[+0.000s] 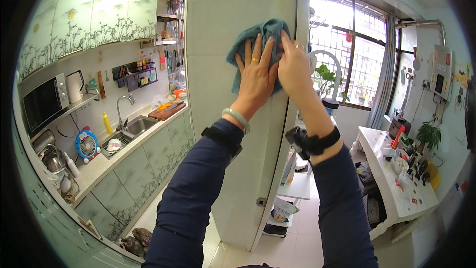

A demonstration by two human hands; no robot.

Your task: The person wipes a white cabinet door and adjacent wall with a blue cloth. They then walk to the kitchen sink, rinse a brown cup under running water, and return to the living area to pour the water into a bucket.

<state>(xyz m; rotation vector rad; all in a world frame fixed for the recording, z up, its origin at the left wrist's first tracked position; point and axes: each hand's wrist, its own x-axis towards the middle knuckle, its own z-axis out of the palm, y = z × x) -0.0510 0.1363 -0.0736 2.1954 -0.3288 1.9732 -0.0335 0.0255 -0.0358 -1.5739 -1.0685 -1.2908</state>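
Note:
A teal cloth [243, 42] lies bunched against the pale, glossy wall panel [215, 93] between the kitchen and the room on the right. My left hand [256, 69] is flat on the cloth with its fingers spread, pressing it to the panel. On the cloth's right part rests my right hand [295, 65], its index finger extended upward and the other fingers curled; whether it grips a fold is not visible. The two hands are side by side, close to the panel's right edge.
Left of the panel runs a counter with a steel sink [139, 125], a wooden cutting board [167, 111] bearing a knife, and a small blue fan [87, 144]. Wall cabinets [111, 11] hang above. At right stand a white shelf rack [297, 186] and a cluttered white table [398, 193].

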